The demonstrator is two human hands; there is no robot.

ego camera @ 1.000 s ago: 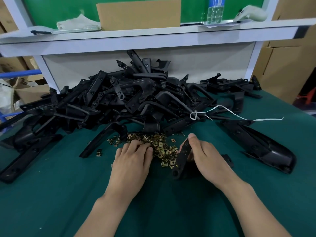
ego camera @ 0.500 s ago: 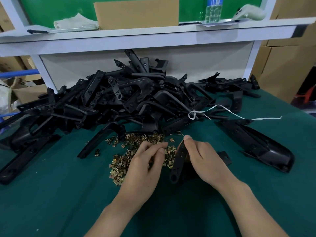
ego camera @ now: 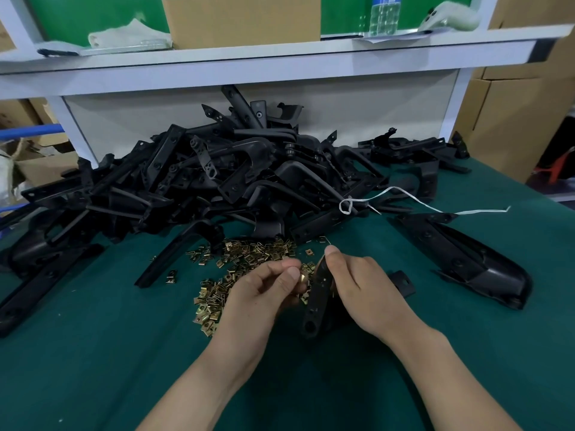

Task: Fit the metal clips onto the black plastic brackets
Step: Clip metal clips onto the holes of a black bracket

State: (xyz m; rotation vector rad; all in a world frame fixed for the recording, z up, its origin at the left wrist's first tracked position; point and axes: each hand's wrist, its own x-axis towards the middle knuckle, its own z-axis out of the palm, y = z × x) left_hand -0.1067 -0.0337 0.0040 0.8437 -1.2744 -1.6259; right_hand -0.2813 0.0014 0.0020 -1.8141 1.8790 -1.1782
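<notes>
- Pinched between thumb and forefinger of the left hand [ego camera: 264,293], other fingers curled in: one brass-coloured metal clip [ego camera: 303,277].
- Gripped in the right hand [ego camera: 364,284], thumb up along its top edge, fingers wrapped behind: a black plastic bracket [ego camera: 317,300], standing on edge, with its round-holed lower end on the green mat [ego camera: 93,353].
- Clip at 9 o'clock of the bracket's upper half, just beside it; contact between the two impossible to tell.
- Under and at 9 to 12 o'clock of the left hand: loose clips [ego camera: 214,293] scattered in a flat pile on the mat.
- At 3 o'clock of the right hand, just beside it: a small black tab [ego camera: 403,283] with a square hole.
- Further out at 3 o'clock, well apart: a long black moulded cover [ego camera: 466,259] lying flat.
- At 12 o'clock, beyond the clips: a tangled heap of brackets [ego camera: 233,181], with a white string [ego camera: 404,197] looped over its right side and trailing towards 2 o'clock.
- Above the heap: a white shelf [ego camera: 280,54] carrying a cardboard box [ego camera: 242,20], a white cloth [ego camera: 127,35] and a clear bottle [ego camera: 384,14].
</notes>
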